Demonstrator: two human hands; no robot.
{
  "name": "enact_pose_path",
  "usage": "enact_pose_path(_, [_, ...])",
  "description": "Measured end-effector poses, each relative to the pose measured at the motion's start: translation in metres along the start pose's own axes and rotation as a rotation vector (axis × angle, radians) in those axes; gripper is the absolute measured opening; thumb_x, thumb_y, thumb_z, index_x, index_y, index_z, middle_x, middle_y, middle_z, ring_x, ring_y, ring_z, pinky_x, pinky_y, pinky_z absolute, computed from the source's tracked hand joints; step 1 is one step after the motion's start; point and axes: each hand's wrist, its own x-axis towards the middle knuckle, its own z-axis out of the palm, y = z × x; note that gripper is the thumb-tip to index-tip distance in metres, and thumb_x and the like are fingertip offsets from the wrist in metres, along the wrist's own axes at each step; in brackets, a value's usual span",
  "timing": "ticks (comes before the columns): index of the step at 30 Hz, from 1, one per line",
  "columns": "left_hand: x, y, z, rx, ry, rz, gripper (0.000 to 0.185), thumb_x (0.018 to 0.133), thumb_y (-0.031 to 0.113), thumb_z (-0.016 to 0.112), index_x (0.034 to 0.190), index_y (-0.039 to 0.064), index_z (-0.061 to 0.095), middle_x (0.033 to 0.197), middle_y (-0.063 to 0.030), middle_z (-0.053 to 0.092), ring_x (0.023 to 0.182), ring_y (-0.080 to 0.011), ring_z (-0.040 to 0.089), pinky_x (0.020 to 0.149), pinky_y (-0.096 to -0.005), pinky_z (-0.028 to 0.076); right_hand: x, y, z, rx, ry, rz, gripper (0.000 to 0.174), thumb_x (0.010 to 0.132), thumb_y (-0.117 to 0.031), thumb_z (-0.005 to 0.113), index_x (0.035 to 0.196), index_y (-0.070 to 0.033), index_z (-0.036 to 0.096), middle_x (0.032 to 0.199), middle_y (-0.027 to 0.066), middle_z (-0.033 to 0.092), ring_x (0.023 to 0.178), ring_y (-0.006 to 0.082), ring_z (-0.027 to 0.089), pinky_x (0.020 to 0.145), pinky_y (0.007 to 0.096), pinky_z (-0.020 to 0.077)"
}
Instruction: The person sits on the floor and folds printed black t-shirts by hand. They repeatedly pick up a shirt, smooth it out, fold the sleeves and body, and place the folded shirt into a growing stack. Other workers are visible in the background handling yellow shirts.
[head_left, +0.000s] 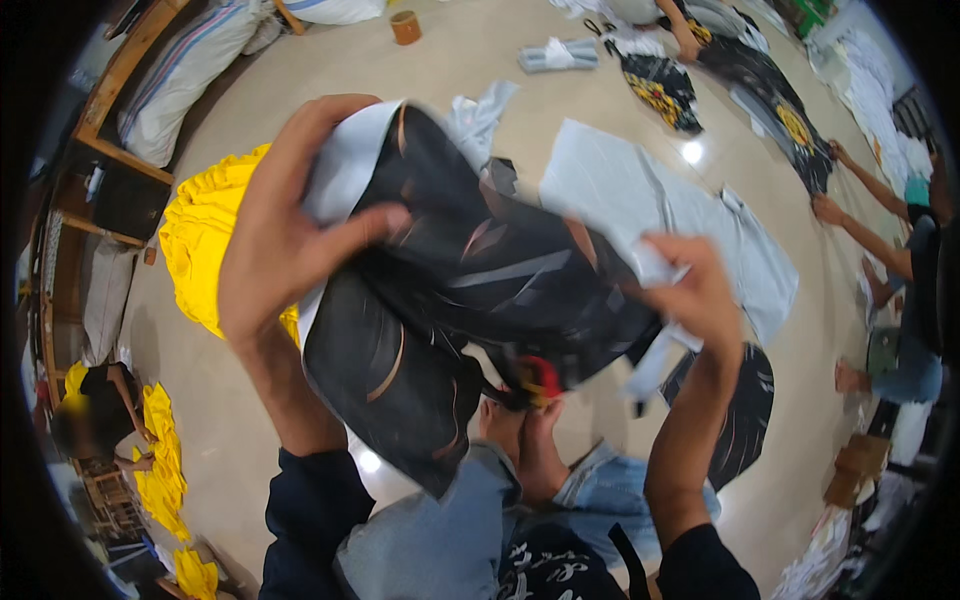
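A black printed cloth (480, 247) with copper-coloured streaks and a pale backing hangs between my hands above my lap. My left hand (289, 225) grips its upper left edge, thumb on the black face and fingers behind. At the cloth's right end, my right hand (697, 292) pinches the edge, blurred by motion. A red and yellow printed patch (540, 379) shows low on the cloth, near my bare feet. Pale grey cloth (667, 210) lies on the floor beyond my right hand. Another black printed piece (742, 420) rests beside my right forearm.
A yellow cloth heap (199, 240) lies left of my left hand. Ahead are a rolled grey bundle (559, 55) and a black printed piece (660, 90). A person at right holds black cloth (787, 112). Another, at lower left, handles yellow cloth (161, 465). White sacks (191, 82) line the left.
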Motion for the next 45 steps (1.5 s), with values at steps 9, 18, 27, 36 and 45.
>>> enact_pose_path(9, [-0.081, -0.240, 0.162, -0.142, -0.155, -0.469, 0.026, 0.083, 0.012, 0.071, 0.105, -0.002, 0.071, 0.075, -0.0098, 0.068, 0.071, -0.0208, 0.063, 0.070, -0.0355, 0.052, 0.082, 0.102, -0.044, -1.028, 0.608, -0.147, 0.062, 0.079, -0.014, 0.077, 0.137, -0.012, 0.056, 0.147, 0.0205, 0.050, 0.136, 0.0395, 0.047, 0.110, 0.0462, 0.0399])
enact_pose_path(18, [-0.171, -0.278, 0.177, -0.219, -0.102, -0.925, 0.031, 0.094, 0.024, 0.067, 0.112, -0.001, 0.068, 0.078, -0.0032, 0.063, 0.067, -0.0114, 0.055, 0.057, -0.0275, 0.044, -0.114, 0.209, 0.113, -0.637, 0.305, 0.323, 0.058, 0.088, -0.031, 0.073, 0.141, -0.015, 0.055, 0.152, 0.0255, 0.041, 0.140, 0.0438, 0.040, 0.112, 0.0554, 0.0338])
enact_pose_path(27, [-0.185, -0.280, 0.180, -0.325, -0.012, -1.001, 0.034, 0.098, 0.029, 0.064, 0.113, -0.001, 0.069, 0.083, -0.0018, 0.063, 0.069, -0.0099, 0.054, 0.062, -0.0271, 0.045, -0.165, 0.205, 0.176, -0.757, 0.222, 0.255, 0.059, 0.092, -0.037, 0.067, 0.145, -0.014, 0.053, 0.155, 0.0240, 0.037, 0.144, 0.0408, 0.033, 0.114, 0.0578, 0.0277])
enact_pose_path(36, [-0.182, -0.258, 0.177, -0.759, 0.108, -1.132, 0.029, 0.102, 0.025, 0.061, 0.126, 0.010, 0.062, 0.094, 0.0028, 0.068, 0.075, -0.0084, 0.059, 0.076, -0.0272, 0.048, -0.176, 0.217, 0.114, -0.295, 1.002, 0.539, 0.013, 0.096, -0.012, 0.063, 0.104, -0.003, 0.065, 0.078, 0.0110, 0.065, 0.067, 0.0232, 0.061, 0.065, 0.0350, 0.0451])
enact_pose_path(45, [-0.205, -0.259, 0.211, -0.789, 0.083, -1.115, 0.052, 0.087, 0.004, 0.064, 0.135, 0.017, 0.049, 0.125, -0.0076, 0.057, 0.100, -0.0180, 0.057, 0.087, -0.0346, 0.045, -0.202, 0.251, 0.081, -0.111, 0.946, 0.632, 0.025, 0.093, -0.006, 0.065, 0.118, -0.005, 0.060, 0.076, 0.0015, 0.056, 0.067, 0.0114, 0.051, 0.063, 0.0293, 0.0426])
